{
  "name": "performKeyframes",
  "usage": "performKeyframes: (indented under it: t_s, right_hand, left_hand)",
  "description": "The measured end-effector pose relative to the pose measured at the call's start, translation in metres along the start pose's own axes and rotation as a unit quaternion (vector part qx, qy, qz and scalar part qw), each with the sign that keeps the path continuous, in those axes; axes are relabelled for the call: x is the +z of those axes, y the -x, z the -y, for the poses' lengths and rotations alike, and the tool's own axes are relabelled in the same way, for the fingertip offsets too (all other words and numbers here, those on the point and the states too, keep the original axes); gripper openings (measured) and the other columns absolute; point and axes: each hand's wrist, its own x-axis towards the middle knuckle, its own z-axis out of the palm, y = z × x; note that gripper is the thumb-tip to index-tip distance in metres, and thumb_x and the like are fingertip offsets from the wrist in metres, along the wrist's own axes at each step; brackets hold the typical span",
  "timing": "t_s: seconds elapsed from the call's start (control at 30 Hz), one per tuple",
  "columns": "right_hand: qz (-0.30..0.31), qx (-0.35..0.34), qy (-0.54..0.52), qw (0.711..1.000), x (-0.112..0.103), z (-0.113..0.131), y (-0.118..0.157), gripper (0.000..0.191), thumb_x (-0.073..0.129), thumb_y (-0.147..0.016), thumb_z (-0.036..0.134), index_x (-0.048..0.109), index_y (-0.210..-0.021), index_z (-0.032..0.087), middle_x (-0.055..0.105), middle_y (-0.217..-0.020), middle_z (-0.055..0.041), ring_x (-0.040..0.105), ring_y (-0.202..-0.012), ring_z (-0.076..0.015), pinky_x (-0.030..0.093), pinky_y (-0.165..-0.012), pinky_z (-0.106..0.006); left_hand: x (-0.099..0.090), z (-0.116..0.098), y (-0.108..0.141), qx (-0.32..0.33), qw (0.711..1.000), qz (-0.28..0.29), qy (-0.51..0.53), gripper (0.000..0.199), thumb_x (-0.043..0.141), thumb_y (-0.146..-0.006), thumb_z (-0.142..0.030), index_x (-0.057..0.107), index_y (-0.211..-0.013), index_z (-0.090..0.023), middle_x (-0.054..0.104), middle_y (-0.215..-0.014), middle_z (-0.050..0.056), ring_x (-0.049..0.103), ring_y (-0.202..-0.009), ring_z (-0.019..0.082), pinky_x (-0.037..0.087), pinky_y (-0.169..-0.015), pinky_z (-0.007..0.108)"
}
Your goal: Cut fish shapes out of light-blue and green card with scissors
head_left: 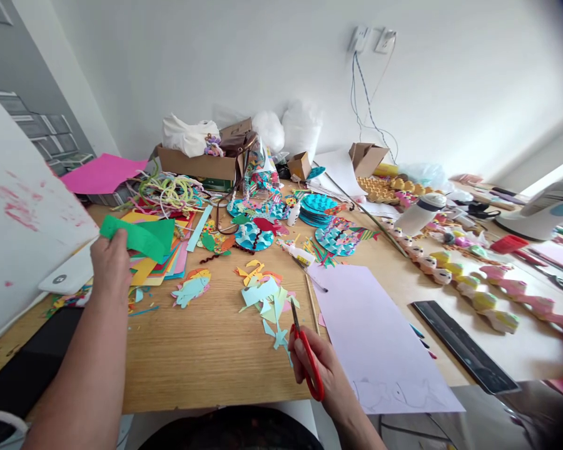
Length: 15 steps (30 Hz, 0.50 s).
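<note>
My left hand point(110, 259) pinches a piece of green paper point(143, 236) above a fanned stack of coloured paper point(169, 261) at the left. In my right hand point(316, 362) are red-handled scissors point(312, 365), their blades together and pointing away from me. Just beyond the blade tips lies a heap of pale blue, green and orange paper scraps point(265, 297). Between the two hands, a light blue paper fish point(192, 289) rests on the wooden table point(206, 356). A lilac sheet point(375, 325) with faint pencil drawing near its front edge lies right of the scissors.
A pencil point(311, 300) and glue bottle point(303, 255) lie beyond my right hand. Decorated blue paper discs point(253, 236) stand farther back. Painted egg-carton strips point(473, 294) and a black flat case point(464, 344) occupy the right. Cardboard boxes point(197, 167) line the wall.
</note>
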Motion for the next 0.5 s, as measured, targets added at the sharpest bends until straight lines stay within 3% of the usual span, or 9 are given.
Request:
performKeyframes:
  t_s: [0.1, 0.17, 0.23, 0.37, 0.5]
  right_hand:
    - [-0.052, -0.032, -0.02, 0.998, -0.004, 0.0, -0.008, 0.045, 0.056, -0.081, 0.06, 0.045, -0.066, 0.02, 0.044, -0.052, 0.0039, 0.042, -0.049, -0.0112, 0.034, -0.05, -0.024]
    - [-0.095, -0.038, -0.05, 0.994, -0.006, 0.001, -0.016, 0.039, 0.062, -0.079, 0.054, 0.047, -0.07, 0.019, 0.047, -0.056, 0.0035, 0.043, -0.051, -0.011, 0.034, -0.049, -0.023]
    - [-0.126, -0.034, -0.089, 0.987, -0.006, 0.002, -0.025, 0.036, 0.067, -0.075, 0.051, 0.052, -0.077, 0.018, 0.053, -0.064, 0.0017, 0.046, -0.054, -0.0111, 0.035, -0.049, -0.023]
    - [-0.1, -0.062, -0.121, 0.986, 0.002, 0.007, -0.037, 0.039, 0.061, -0.078, 0.055, 0.058, -0.087, 0.017, 0.055, -0.065, -0.0004, 0.049, -0.06, -0.0141, 0.037, -0.053, -0.025]
    - [-0.072, -0.094, -0.161, 0.98, 0.014, 0.016, -0.043, 0.038, 0.06, -0.078, 0.055, 0.054, -0.088, 0.018, 0.054, -0.069, 0.0008, 0.045, -0.056, -0.0112, 0.035, -0.052, -0.023]
  left_hand:
    - [0.027, -0.019, 0.029, -0.038, 0.996, 0.038, 0.076, 0.004, 0.058, -0.085, -0.016, 0.06, -0.082, -0.018, 0.069, -0.07, -0.007, 0.063, -0.068, 0.013, 0.055, -0.066, 0.028]
    - [0.046, -0.032, 0.053, -0.128, 0.97, 0.059, 0.197, 0.003, 0.06, -0.083, -0.017, 0.063, -0.082, -0.019, 0.073, -0.071, -0.005, 0.064, -0.068, 0.014, 0.054, -0.065, 0.027]
    - [0.063, -0.039, 0.079, -0.182, 0.948, 0.093, 0.242, 0.005, 0.061, -0.083, -0.017, 0.065, -0.08, -0.018, 0.074, -0.069, -0.003, 0.065, -0.066, 0.014, 0.053, -0.061, 0.026]
    - [0.082, -0.038, 0.117, -0.208, 0.935, 0.131, 0.256, 0.003, 0.066, -0.078, -0.016, 0.069, -0.079, -0.018, 0.075, -0.07, -0.002, 0.065, -0.06, 0.013, 0.051, -0.053, 0.022]
    - [0.092, -0.026, 0.138, -0.218, 0.932, 0.159, 0.244, 0.016, 0.072, -0.071, -0.024, 0.071, -0.087, -0.019, 0.076, -0.077, -0.001, 0.066, -0.063, 0.014, 0.05, -0.051, 0.022]
